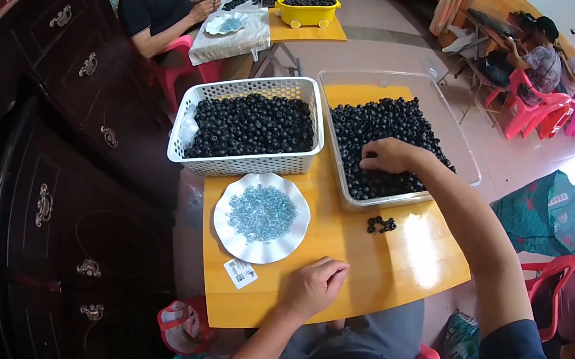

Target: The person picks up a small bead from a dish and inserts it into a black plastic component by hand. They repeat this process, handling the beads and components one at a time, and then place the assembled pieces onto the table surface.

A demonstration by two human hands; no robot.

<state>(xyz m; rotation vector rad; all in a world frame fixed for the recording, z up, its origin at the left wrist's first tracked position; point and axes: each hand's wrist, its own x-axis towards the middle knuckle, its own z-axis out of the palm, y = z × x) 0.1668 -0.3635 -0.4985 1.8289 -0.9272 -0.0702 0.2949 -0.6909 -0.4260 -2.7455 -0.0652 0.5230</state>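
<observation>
My right hand [392, 155] reaches into a transparent plastic bin [459, 141] of small round black parts [382, 124]. Its thumb and fingers are pinched together just at the parts; whether a piece is between them I cannot make out. Near the table's front edge, my left hand [318, 285] is closed, fingers curled; what it holds, if anything, is hidden. Beyond it stands a white scalloped plate [231, 245] with many small clear-blue pieces [261, 213]. A few loose black parts [381, 224] lie on the table in front of the bin.
A white perforated basket [246, 162] of black parts stands left of the bin on the yellow table [366, 273]. A printed card [240, 273] lies by the plate. Dark cabinets [79, 216] rise at left. Ahead, another person [158, 10] works beside a yellow tub [308, 14].
</observation>
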